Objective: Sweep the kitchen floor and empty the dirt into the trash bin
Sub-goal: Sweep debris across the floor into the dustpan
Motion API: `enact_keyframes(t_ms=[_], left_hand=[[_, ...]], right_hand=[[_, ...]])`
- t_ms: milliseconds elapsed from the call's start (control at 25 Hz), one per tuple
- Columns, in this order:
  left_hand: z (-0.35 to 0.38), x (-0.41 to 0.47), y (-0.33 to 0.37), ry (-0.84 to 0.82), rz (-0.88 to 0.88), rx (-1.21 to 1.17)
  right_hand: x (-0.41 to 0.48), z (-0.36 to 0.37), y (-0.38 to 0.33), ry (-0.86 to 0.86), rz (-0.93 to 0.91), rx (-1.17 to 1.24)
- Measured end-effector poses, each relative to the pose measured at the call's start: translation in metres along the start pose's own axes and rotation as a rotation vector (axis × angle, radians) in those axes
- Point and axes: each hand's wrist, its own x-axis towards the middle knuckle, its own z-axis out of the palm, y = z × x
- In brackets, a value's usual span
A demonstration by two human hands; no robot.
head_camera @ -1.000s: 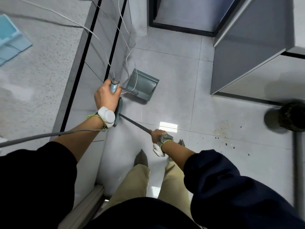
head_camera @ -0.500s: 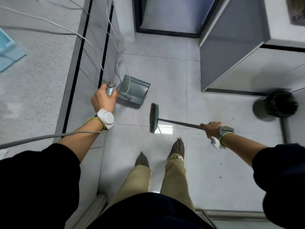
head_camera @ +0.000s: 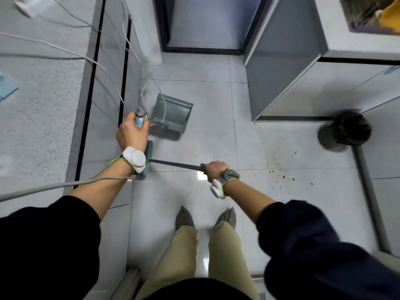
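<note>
My left hand [head_camera: 132,132] grips the blue top of the long dustpan handle [head_camera: 139,119]. The grey-green dustpan [head_camera: 172,112] stands on the floor by the left cabinet. My right hand [head_camera: 215,169] holds the dark broom stick [head_camera: 175,163]. The broom head [head_camera: 148,158] sits low at the left, partly hidden behind my left wrist, just below the dustpan. A patch of brown dirt crumbs [head_camera: 280,168] lies on the grey tiles to the right of my right hand. A black trash bin [head_camera: 351,129] stands at the right, against the cabinet corner.
A grey counter with white cables [head_camera: 65,50] runs along the left. A grey cabinet block [head_camera: 287,68] fills the upper right. A dark doorway [head_camera: 205,22] opens at the top. My two feet [head_camera: 205,217] stand on the tiles below the broom.
The broom head swung from the middle of the floor leftward to beside my left wrist, and my right hand moved left with the stick. My left hand stayed on the dustpan handle.
</note>
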Motion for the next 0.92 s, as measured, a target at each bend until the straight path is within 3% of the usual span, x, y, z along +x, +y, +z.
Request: enact_keyframes(t_ms=[160,440,760,920], left_hand=[[0.006,-0.005,0.001,0.010,-0.015,-0.026],[0.021,-0.025,0.010,0.037,-0.006,-0.024],[0.028,-0.042,0.039,0.064,-0.028,0.001],[0.024,-0.055,0.043,0.066,-0.043,0.006]], right_hand=[[0.023,0.027,-0.010,-0.038,0.123,0.142],[0.020,0.056,0.093,-0.035,0.367,0.391],[-0.063,0.038,0.225,-0.121,0.542,0.171],[-0.080,0.000,0.242,-0.061,0.547,0.003]])
